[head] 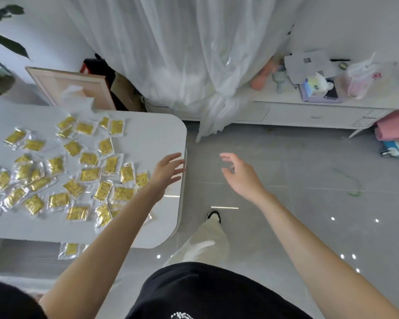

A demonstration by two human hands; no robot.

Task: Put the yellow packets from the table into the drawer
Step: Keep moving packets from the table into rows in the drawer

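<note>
Head view: we have both hands empty, fingers loosely spread. Our left hand (pixel 168 168) hovers at the worktop (pixel 152 139) edge with the yellow packets (pixel 89 174) just leftward; our right hand (pixel 240 174) hangs farther off, over the floor (pixel 297 157).

Glossy plastic packets (pixel 88 174), glossy table (pixel 148 139)

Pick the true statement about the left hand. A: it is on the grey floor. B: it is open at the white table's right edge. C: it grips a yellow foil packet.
B: the left hand, fingers spread and empty, is at the rounded white table's right edge.
</note>
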